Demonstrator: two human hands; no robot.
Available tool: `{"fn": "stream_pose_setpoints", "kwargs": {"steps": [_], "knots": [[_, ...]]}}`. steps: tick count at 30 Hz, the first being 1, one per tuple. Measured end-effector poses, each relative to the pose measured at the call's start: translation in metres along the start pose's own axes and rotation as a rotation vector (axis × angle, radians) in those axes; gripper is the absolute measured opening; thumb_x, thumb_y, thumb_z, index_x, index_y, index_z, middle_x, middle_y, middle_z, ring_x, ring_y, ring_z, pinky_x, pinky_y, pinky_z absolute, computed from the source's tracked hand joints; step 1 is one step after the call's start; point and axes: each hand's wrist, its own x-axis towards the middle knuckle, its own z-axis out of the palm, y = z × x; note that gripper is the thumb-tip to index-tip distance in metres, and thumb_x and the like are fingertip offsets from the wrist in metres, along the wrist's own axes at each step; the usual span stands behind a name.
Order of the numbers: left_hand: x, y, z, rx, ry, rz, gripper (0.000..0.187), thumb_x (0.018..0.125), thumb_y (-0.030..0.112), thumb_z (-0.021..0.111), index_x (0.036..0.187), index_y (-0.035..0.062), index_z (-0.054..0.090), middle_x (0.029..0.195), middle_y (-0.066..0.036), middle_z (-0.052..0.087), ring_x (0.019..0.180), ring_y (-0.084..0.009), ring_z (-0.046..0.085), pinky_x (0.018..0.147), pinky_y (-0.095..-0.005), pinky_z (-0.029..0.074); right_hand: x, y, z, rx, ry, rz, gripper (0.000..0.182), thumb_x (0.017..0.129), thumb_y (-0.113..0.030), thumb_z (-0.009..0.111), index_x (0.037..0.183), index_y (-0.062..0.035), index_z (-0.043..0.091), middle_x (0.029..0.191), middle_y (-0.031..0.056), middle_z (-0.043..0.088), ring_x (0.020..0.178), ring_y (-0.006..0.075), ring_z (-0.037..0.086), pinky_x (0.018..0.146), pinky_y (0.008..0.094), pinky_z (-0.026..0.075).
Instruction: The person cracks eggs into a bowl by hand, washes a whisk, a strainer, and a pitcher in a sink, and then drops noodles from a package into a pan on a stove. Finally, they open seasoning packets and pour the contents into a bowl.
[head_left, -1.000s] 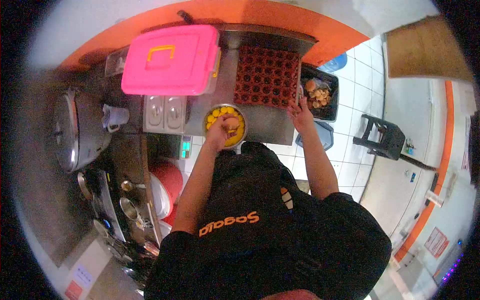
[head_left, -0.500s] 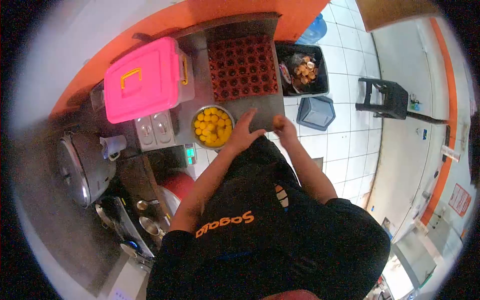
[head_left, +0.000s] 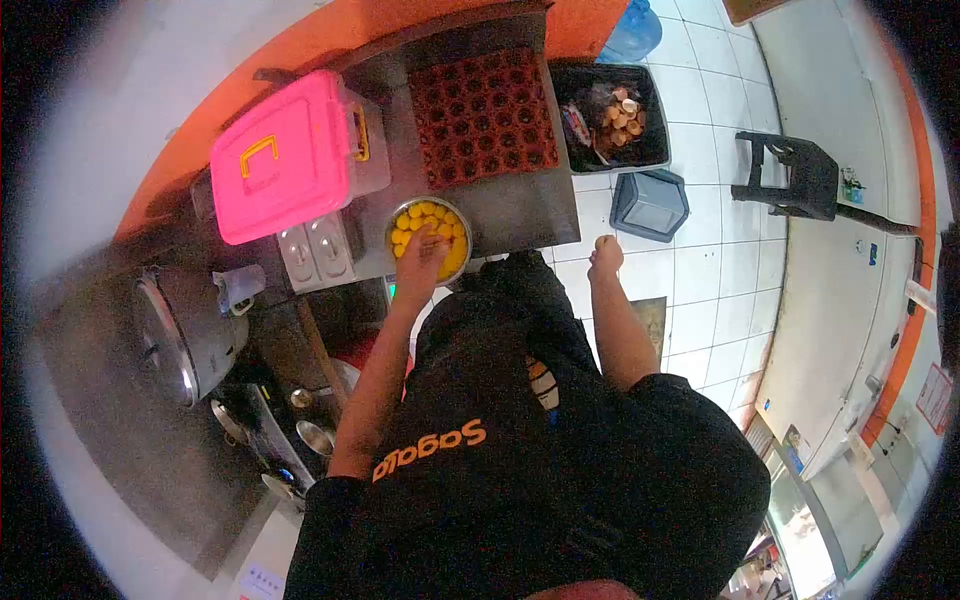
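Observation:
My left hand [head_left: 424,256] is over the near side of a round metal bowl [head_left: 466,262] that holds several yellow egg yolks [head_left: 425,212]. Its fingers point down into the bowl; their tips and anything between them are hidden. Out to the right, past the counter's front corner and above the white floor tiles, my right hand [head_left: 605,256] is closed, and what it holds, if anything, is too small to name. A dark red egg tray [head_left: 484,118] with rows of hollows lies on the grey counter [head_left: 520,210] beyond the bowl.
A clear box with a pink lid [head_left: 280,160] and two lidded metal containers [head_left: 316,252] stand left of the bowl. A black bin [head_left: 615,120] with eggshells is right of the tray, near a grey container [head_left: 650,205] and a black stool [head_left: 790,175]. Pots [head_left: 190,335] are at left.
My left hand has moved left from the counter's edge to the bowl, its fingers now bent downward. My right hand has moved right, away from the counter. The view has shifted slightly.

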Motion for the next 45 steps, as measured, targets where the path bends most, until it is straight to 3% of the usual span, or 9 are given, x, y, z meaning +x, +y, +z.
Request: {"fn": "stream_pose_setpoints", "kwargs": {"steps": [4, 5, 8, 13, 25, 32, 34, 37, 45], "knots": [[0.003, 0.002, -0.002, 0.089, 0.03, 0.009, 0.046, 0.087, 0.018, 0.06, 0.128, 0.0035, 0.044, 0.105, -0.011, 0.062, 0.094, -0.0181, 0.059, 0.084, -0.03, 0.046, -0.015, 0.0, 0.006, 0.18, -0.076, 0.051, 0.015, 0.077, -0.019, 0.054, 0.064, -0.01, 0.051, 0.055, 0.002, 0.042, 0.045, 0.0114, 0.041, 0.038, 0.0268, 0.032], [0.002, 0.003, 0.0, 0.048, 0.03, 0.013, 0.046, 0.087, 0.018, 0.06, 0.128, 0.0035, 0.044, 0.105, -0.011, 0.062, 0.093, -0.0178, 0.059, 0.084, -0.03, 0.046, -0.006, 0.009, 0.004, 0.373, -0.421, 0.121, 0.013, 0.078, -0.019, 0.054, 0.071, -0.0078, 0.055, 0.057, 0.0037, 0.045, 0.047, 0.0131, 0.043, 0.041, 0.0279, 0.035], [0.001, 0.002, 0.001, 0.03, 0.039, 0.014, 0.046, 0.087, 0.019, 0.06, 0.128, 0.0037, 0.044, 0.104, -0.011, 0.062, 0.092, -0.0174, 0.059, 0.083, -0.0299, 0.046, -0.028, -0.013, 0.004, 0.332, -0.198, 0.109, 0.021, 0.083, -0.018, 0.047, 0.063, -0.0106, 0.047, 0.055, -0.0002, 0.039, 0.042, 0.0116, 0.034, 0.038, 0.0252, 0.024], [-0.001, 0.026, 0.004, 0.123, 0.091, -0.012, 0.043, 0.086, 0.019, 0.06, 0.126, 0.0052, 0.048, 0.103, -0.01, 0.063, 0.09, -0.017, 0.059, 0.082, -0.0296, 0.046, -0.052, -0.054, -0.016, 0.633, -0.559, 0.264, 0.026, 0.085, -0.023, 0.049, 0.102, -0.0036, 0.056, 0.085, 0.01, 0.056, 0.06, 0.017, 0.048, 0.053, 0.025, 0.042], [0.015, 0.021, 0.0, 0.259, 0.057, 0.339, 0.038, 0.081, 0.023, 0.066, 0.113, 0.004, 0.06, 0.113, -0.013, 0.06, 0.103, -0.0256, 0.058, 0.09, -0.0344, 0.045, -0.187, -0.136, 0.129, -0.103, -1.305, 0.147, 0.036, 0.09, -0.025, 0.053, 0.122, -0.0111, 0.046, 0.096, 0.0059, 0.06, 0.081, 0.015, 0.058, 0.067, 0.0268, 0.05], [-0.005, 0.013, -0.038, -0.014, 0.19, 0.052, 0.039, 0.074, 0.024, 0.069, 0.107, 0.0029, 0.063, 0.09, -0.015, 0.066, 0.079, -0.0238, 0.065, 0.072, -0.0314, 0.052, -0.228, -0.127, 0.169, -0.314, -1.358, 0.15, 0.042, 0.086, -0.021, 0.062, 0.122, -0.0083, 0.047, 0.092, 0.0044, 0.06, 0.077, 0.0134, 0.058, 0.066, 0.0254, 0.049], [-0.006, -0.002, -0.036, 0.02, 0.27, 0.065, 0.039, 0.074, 0.023, 0.07, 0.106, 0.0017, 0.063, 0.088, -0.015, 0.066, 0.079, -0.0223, 0.066, 0.071, -0.0311, 0.052, -0.229, -0.12, 0.174, -0.543, -1.393, -0.349, 0.04, 0.081, -0.022, 0.066, 0.117, -0.0072, 0.057, 0.094, 0.0077, 0.065, 0.072, 0.0163, 0.063, 0.066, 0.0292, 0.053], [-0.006, -0.016, -0.032, 0.065, 0.374, 0.068, 0.037, 0.073, 0.023, 0.071, 0.103, 0.0013, 0.064, 0.088, -0.014, 0.067, 0.079, -0.0213, 0.066, 0.071, -0.0314, 0.053, -0.214, -0.105, 0.191, -0.737, -1.353, -0.542, 0.047, 0.078, -0.021, 0.068, 0.122, -0.0083, 0.057, 0.094, 0.0083, 0.066, 0.071, 0.0154, 0.064, 0.067, 0.0294, 0.053], [0.002, -0.045, -0.019, 0.201, 0.513, 0.103, 0.035, 0.071, 0.021, 0.071, 0.099, 0.0009, 0.064, 0.088, -0.014, 0.067, 0.077, -0.0244, 0.066, 0.071, -0.0332, 0.053, -0.228, -0.091, 0.207, -0.912, -1.159, -0.577, 0.042, 0.076, -0.018, 0.066, 0.117, -0.0104, 0.061, 0.096, 0.0069, 0.065, 0.077, 0.0125, 0.062, 0.068, 0.0264, 0.052]]}}
